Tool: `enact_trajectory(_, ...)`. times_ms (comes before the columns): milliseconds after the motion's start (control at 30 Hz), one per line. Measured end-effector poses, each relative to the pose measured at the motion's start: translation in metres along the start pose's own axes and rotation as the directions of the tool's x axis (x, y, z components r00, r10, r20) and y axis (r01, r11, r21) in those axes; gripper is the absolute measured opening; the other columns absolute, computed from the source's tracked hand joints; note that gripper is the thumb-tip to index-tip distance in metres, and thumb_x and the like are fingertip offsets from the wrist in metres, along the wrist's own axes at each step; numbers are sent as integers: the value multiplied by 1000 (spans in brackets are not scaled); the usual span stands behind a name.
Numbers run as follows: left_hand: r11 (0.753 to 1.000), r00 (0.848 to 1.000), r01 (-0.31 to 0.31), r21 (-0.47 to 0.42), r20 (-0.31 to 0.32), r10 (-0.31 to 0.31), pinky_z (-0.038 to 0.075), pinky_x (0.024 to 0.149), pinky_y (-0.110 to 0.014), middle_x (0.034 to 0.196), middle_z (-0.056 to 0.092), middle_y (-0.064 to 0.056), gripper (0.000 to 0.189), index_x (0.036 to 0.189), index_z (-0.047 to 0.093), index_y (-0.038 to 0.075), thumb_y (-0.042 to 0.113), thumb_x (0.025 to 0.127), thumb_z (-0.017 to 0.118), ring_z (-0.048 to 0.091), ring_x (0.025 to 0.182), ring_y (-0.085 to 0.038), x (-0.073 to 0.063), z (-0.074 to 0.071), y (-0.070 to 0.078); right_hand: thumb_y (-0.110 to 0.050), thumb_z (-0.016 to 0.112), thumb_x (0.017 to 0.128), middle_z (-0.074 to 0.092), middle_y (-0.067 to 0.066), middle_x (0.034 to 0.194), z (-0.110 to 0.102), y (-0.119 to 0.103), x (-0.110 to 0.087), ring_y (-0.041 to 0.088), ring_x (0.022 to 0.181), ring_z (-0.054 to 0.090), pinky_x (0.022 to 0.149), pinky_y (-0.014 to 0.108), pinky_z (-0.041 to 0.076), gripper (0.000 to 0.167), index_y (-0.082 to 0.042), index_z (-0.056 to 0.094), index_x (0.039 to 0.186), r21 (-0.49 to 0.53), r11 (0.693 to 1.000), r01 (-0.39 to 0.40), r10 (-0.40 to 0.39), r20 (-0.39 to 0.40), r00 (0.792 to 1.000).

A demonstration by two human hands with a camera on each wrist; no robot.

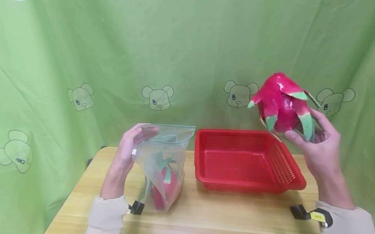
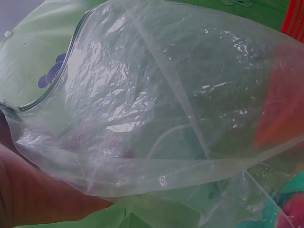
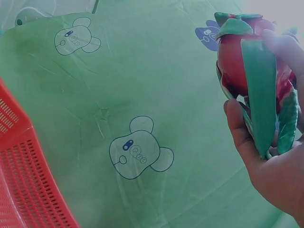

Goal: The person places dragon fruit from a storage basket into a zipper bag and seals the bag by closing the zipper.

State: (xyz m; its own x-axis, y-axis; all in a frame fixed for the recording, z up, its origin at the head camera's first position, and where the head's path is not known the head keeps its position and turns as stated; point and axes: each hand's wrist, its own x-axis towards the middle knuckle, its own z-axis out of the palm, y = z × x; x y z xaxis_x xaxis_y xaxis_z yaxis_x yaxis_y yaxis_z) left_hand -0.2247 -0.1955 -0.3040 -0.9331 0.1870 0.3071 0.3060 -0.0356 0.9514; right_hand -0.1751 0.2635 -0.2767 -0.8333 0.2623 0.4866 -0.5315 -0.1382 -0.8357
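1. The left hand (image 1: 125, 146) has its fingers curled round the clear bag (image 1: 178, 154) near its open mouth.
2. One fruit (image 1: 167, 189) sits low inside.
3. The right hand (image 1: 324, 147) grips the second fruit (image 1: 282, 106), raised above the red basket (image 1: 238, 186) on the table (image 1: 220, 216).

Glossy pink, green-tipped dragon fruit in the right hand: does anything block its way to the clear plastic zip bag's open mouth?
Nothing visible does. The red plastic basket sits between the dragon fruit and the zip bag, but the right hand holds the fruit up, so the path over it looks free.
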Motion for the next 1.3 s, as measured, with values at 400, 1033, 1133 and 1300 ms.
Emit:
enact_trajectory(400, 1000, 1000, 23, 4, 4, -23, 38, 114, -47, 135, 62, -26, 47, 135, 56, -7, 20, 110, 27, 59, 127, -39, 0, 1, 3, 17, 75, 82, 58, 8, 142, 1, -10, 9, 18, 123, 55, 88, 13, 52, 71, -9, 57, 146, -150, 988, -30, 42, 80, 996)
enact_trajectory(1033, 1000, 1000, 26, -4, -1, -26, 37, 115, -47, 135, 62, -25, 46, 135, 56, -7, 21, 111, 27, 59, 127, -39, -1, 1, 2, 11, 82, 78, 69, 2, 127, 17, -21, 20, 17, 112, 61, 84, 12, 53, 68, -10, 61, 139, -310, 950, 25, 10, 112, 994)
enact_trajectory(1133, 1000, 1000, 22, 1, -3, -22, 38, 115, -47, 134, 63, -25, 46, 134, 56, -7, 20, 111, 28, 59, 127, -39, -1, 1, 2, 11, 83, 77, 71, 1, 125, 18, -23, 22, 17, 110, 63, 84, 12, 53, 69, -9, 61, 138, -320, 947, 40, -2, 119, 993)
enact_trajectory(1300, 1000, 1000, -1, 3, 0, 1, 40, 114, -47, 132, 64, -26, 46, 132, 56, -9, 20, 111, 28, 60, 126, -39, 0, 2, 1, 11, 84, 76, 71, 2, 125, 22, -30, 25, 17, 114, 64, 85, 11, 53, 69, -9, 61, 138, -334, 941, 45, 1, 138, 990)
